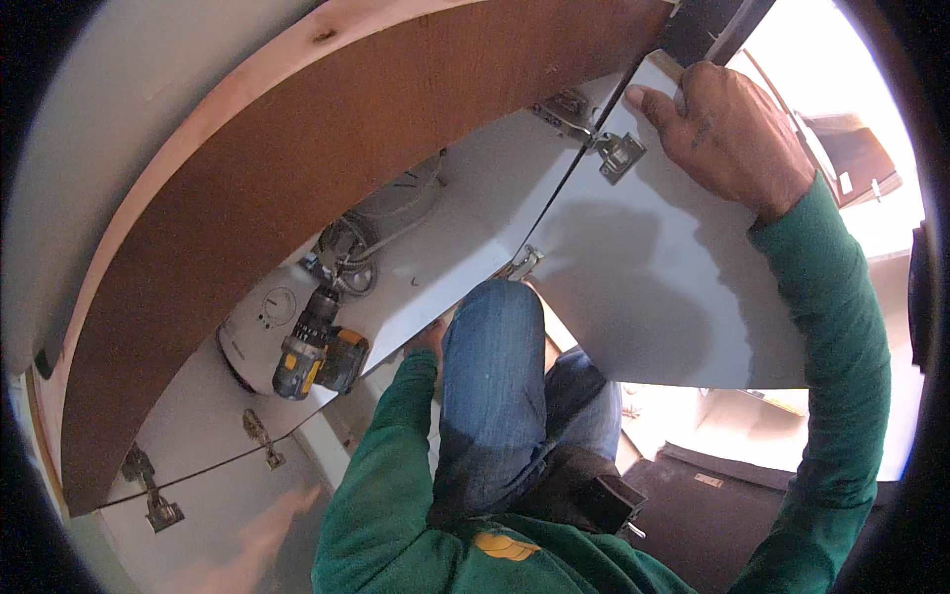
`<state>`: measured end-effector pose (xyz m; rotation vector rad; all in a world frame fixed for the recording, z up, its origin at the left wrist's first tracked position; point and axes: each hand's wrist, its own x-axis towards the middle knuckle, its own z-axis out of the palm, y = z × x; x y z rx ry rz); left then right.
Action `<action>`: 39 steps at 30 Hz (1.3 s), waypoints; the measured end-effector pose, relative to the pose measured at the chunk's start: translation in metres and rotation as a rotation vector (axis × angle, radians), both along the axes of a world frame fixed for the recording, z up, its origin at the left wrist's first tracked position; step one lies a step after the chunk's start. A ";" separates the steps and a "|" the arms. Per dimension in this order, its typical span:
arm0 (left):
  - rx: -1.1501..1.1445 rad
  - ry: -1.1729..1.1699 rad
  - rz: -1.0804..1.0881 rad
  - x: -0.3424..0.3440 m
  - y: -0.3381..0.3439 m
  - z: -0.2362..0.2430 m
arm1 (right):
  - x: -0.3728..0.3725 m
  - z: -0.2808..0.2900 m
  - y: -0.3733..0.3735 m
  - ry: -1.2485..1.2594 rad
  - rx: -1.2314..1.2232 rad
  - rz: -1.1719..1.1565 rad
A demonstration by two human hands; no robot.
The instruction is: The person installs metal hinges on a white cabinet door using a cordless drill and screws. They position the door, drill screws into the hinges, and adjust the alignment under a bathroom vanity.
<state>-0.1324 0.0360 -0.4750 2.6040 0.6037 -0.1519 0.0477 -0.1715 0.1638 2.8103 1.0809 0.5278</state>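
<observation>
The right grip (727, 134) is holding the maybe stiff, heavy door (658, 287) by its far edge, a good spot; I cannot tell the state of the left grip (427, 340).

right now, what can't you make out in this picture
In the head view:
- Left hand: mostly hidden by the raised knee, so its fingers and what they touch cannot be told.
- Right hand: most fingertips are out of sight, curled over the edge of the white door.
- Cables: ends can't be traced; tangled and partly covered by the brown curved panel.
- Dial: markings too small.
</observation>
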 end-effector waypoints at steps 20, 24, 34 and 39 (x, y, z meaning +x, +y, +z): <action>-0.742 -0.653 0.435 -0.071 -0.045 0.042 | 0.007 -0.003 -0.005 -0.049 -0.095 0.046; -0.648 -0.930 0.572 -0.055 -0.034 0.232 | 0.013 -0.014 -0.016 -0.172 -0.026 0.123; -0.385 -0.968 0.145 0.099 -0.057 0.398 | -0.007 0.002 0.000 -0.015 -0.021 -0.003; -0.436 -0.989 0.218 0.124 -0.087 0.375 | -0.014 0.016 0.003 0.038 -0.126 -0.086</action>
